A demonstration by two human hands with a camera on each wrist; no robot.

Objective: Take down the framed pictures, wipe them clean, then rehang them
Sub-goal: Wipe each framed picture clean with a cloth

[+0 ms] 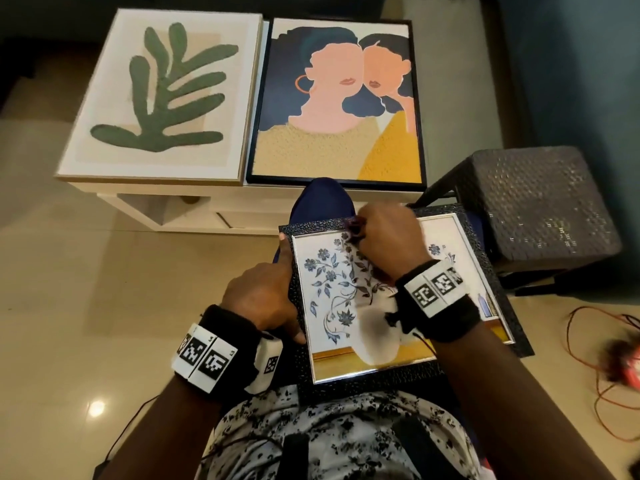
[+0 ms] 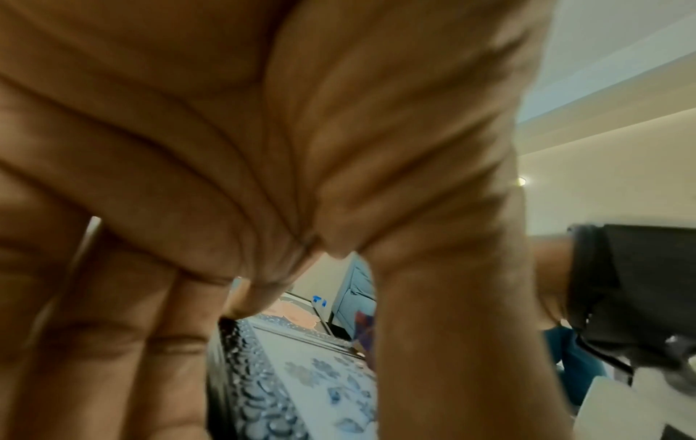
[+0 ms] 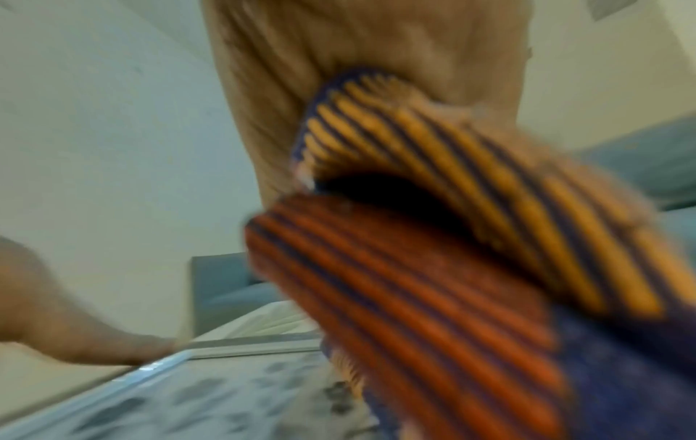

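Observation:
A black-framed picture of blue flowers in a white vase (image 1: 332,292) lies flat on my lap. My left hand (image 1: 266,299) grips its left edge, thumb on top near the glass. My right hand (image 1: 388,237) holds a bunched striped cloth (image 3: 433,268) of orange, yellow and navy and presses it on the upper part of the glass. In the left wrist view the textured frame (image 2: 244,387) shows beyond my palm. The right wrist view is blurred.
Two larger framed pictures lie on a white low table (image 1: 242,206) ahead: a green leaf print (image 1: 162,95) at left, a two-faces print (image 1: 339,102) at right. A dark woven stool (image 1: 533,199) stands at my right. Red cables (image 1: 602,372) trail on the tiled floor.

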